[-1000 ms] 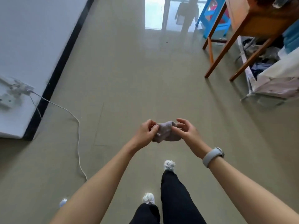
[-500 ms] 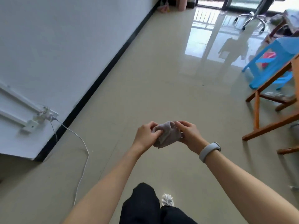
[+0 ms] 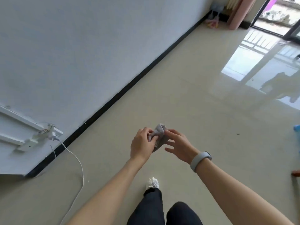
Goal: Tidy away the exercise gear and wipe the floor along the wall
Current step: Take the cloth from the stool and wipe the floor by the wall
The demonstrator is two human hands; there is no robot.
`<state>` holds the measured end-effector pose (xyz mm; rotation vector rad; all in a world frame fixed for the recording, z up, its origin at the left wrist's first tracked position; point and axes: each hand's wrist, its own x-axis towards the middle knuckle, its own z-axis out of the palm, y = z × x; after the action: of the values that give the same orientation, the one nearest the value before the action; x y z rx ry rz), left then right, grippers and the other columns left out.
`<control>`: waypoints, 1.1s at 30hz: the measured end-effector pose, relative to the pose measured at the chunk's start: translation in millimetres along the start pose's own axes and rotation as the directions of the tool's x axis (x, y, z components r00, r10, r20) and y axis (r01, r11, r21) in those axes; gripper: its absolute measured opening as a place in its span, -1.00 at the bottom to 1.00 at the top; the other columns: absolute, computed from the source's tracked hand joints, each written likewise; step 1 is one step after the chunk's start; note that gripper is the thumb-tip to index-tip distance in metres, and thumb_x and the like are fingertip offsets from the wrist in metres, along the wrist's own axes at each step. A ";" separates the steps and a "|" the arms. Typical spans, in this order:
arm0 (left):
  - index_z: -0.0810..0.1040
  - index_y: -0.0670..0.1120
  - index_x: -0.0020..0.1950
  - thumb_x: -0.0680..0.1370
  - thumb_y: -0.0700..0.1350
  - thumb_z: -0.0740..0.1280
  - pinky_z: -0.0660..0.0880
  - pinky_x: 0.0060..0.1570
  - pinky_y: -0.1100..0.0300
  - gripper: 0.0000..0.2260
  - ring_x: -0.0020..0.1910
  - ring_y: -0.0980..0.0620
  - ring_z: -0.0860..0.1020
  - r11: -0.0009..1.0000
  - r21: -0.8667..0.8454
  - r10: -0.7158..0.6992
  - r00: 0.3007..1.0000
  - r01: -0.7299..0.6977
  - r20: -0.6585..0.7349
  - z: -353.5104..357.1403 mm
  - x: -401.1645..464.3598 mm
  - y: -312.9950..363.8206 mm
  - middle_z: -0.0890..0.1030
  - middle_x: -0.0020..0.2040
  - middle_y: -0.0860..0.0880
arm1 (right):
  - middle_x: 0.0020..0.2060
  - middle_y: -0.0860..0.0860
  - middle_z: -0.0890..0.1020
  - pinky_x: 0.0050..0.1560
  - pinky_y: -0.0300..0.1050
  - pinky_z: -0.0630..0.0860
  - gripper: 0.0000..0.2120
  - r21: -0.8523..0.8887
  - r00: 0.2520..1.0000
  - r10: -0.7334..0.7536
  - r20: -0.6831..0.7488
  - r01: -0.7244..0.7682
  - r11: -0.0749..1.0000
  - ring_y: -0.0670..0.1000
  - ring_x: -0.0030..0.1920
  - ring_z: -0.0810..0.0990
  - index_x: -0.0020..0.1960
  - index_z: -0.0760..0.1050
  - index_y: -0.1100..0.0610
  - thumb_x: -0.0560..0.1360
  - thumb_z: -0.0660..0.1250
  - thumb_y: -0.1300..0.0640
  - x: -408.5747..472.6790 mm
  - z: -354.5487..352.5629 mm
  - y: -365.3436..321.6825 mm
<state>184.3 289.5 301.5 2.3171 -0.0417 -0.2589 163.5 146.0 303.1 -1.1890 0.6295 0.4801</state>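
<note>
Your left hand grips a small grey cloth while your right hand meets it with fingers spread.

Both of your bare forearms reach forward and converge in front of you, above the floor, a smooth, glossy beige surface that mirrors the bright doorway. A plain white wall runs along your left, edged by a straight black skirting strip, with a thin white cable curling from a wall fitting onto the floor. Your left hand curls round the cloth, thumb pressed into its folds. Your right hand is open, fingers fairly straight, fingertips touching the cloth's far edge; a pale grey band wraps that wrist. The cloth is soft, crumpled and bunched, held in the air between your hands.
</note>
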 end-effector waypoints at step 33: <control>0.06 -0.03 0.51 0.56 0.02 0.20 0.23 0.39 -0.10 -0.43 0.49 -0.16 0.07 0.724 0.294 -0.672 0.734 0.624 0.095 387.3 554.0 -460.2 0.07 0.52 -0.12 | 0.22 0.14 0.35 -0.04 0.05 0.56 -0.60 -0.973 0.984 -0.114 0.136 0.155 0.172 0.21 0.02 0.54 0.34 0.31 0.12 0.50 0.14 0.23 890.6 -148.2 64.6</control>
<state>626.0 268.2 -386.4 2.4602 0.7053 -0.8875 748.4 40.9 -379.6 -2.5004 0.0564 0.8009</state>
